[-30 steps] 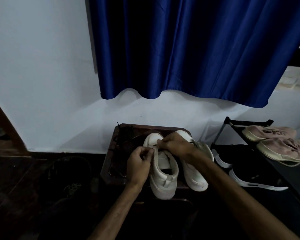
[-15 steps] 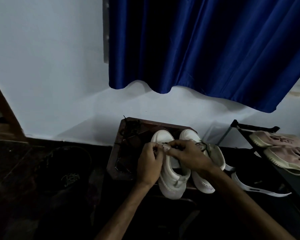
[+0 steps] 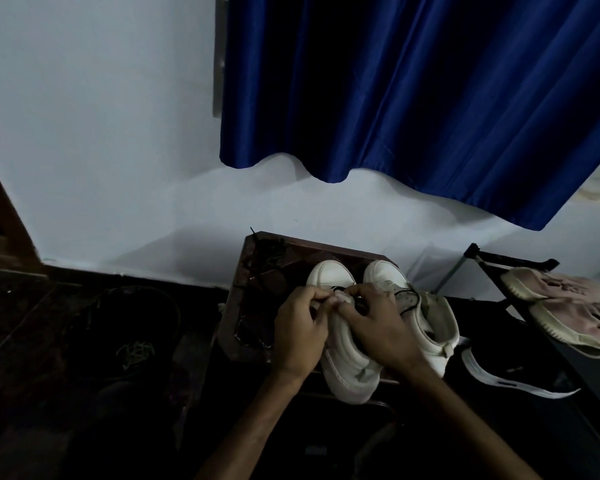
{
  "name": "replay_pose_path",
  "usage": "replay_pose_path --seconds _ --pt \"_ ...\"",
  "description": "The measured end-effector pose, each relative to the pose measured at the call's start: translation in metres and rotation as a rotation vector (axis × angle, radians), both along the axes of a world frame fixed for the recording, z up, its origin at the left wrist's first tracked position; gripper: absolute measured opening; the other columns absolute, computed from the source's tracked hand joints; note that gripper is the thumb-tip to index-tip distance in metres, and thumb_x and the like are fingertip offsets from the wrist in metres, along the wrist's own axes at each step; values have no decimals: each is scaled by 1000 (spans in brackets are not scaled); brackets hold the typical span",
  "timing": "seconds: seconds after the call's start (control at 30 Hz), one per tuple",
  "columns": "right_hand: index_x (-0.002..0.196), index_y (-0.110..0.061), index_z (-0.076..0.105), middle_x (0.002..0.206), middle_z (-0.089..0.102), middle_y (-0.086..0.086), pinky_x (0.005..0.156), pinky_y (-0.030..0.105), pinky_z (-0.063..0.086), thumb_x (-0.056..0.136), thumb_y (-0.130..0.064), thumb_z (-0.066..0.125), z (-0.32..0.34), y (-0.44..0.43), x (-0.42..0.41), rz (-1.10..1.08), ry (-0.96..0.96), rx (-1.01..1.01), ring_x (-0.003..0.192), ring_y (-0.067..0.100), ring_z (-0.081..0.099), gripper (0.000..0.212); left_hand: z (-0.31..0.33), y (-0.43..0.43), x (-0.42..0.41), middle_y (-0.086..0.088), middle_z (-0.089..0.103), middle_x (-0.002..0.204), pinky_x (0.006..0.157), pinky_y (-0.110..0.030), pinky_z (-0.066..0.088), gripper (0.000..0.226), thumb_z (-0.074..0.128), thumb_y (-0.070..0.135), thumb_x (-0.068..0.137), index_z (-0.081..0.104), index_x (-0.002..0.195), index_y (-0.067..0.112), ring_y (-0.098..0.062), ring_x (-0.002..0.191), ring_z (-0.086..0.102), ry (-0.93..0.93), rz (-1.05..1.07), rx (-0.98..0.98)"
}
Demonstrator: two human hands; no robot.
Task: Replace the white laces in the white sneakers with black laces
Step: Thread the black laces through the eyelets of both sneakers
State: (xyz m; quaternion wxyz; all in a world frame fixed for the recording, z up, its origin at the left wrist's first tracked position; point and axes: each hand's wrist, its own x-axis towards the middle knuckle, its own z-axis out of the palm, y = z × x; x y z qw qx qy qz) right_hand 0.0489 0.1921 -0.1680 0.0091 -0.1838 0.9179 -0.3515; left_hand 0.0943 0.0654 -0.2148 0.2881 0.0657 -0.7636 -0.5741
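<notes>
Room: white wall behind, with a blue curtain hanging over its upper right; the floor is dark and dim.
Small wooden table: dark brown, set against the wall, carrying both sneakers.
First white sneaker: toe toward the table's far edge, heel hanging over the near edge.
Second white sneaker: just beside the first along the table's right edge, toe also toward the wall.
Black lace: loops across the top of the second sneaker and runs to the front eyelets of the first, between the two hands.
Left hand: fingers curled, thumb and forefinger pinching the first sneaker's upper at the eyelets.
Right hand: laid over the first sneaker's tongue, fingertips curled and pinching the black lace close to the left hand's fingertips.
Far left corner of the table: a dark tangle of cord, too dim to make out.
Shoe rack: right of the table, holding a pair of pink sneakers.
Black sneaker: white-soled, low between table and rack.
</notes>
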Motion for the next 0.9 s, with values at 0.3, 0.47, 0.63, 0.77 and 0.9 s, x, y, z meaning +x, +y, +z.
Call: replay_pose_path --seconds 0.3,0.47,0.63,0.77,0.9 --pt "81 -41 60 107 53 -21 102 39 45 79 -33 64 -7 4 -1 8 -46 -186 113 20 55 10 -2 -31 14 -6 67 98 76 -39 58 10 52 11 97 60 91 8 -17 89 67 -7 -12 1000" --pt "81 -43 60 111 51 -25 101 42 46 67 -52 56 -12 3 -3 -24 -23 -198 114 20 54 17 14 -64 22 1 54 62 60 -26 55 27 35 11 101 51 80 11 -8 52 56 242 -111 1555" --pt "85 -37 62 115 51 -19 99 43 46 65 -54 55 -9 1 -1 -43 31 -131 114 18 52 27 20 -51 17 10 55 63 47 -21 37 16 54 42 95 59 91 28 -2 49 48 -83 28 264" --pt "92 -24 67 121 49 -15 97 43 46 72 -50 64 -10 1 -2 -38 66 -57 116 15 48 33 13 -19 6 16 70 90 72 -25 53 17 64 42 89 65 98 28 0 85 66 -113 -87 -264" --pt "92 -25 66 123 46 -17 98 43 45 68 -54 57 -6 0 5 -51 106 -33 117 12 43 39 1 -20 0 9 68 86 70 -33 52 15 63 39 90 63 88 24 -7 82 65 -116 -58 -307"
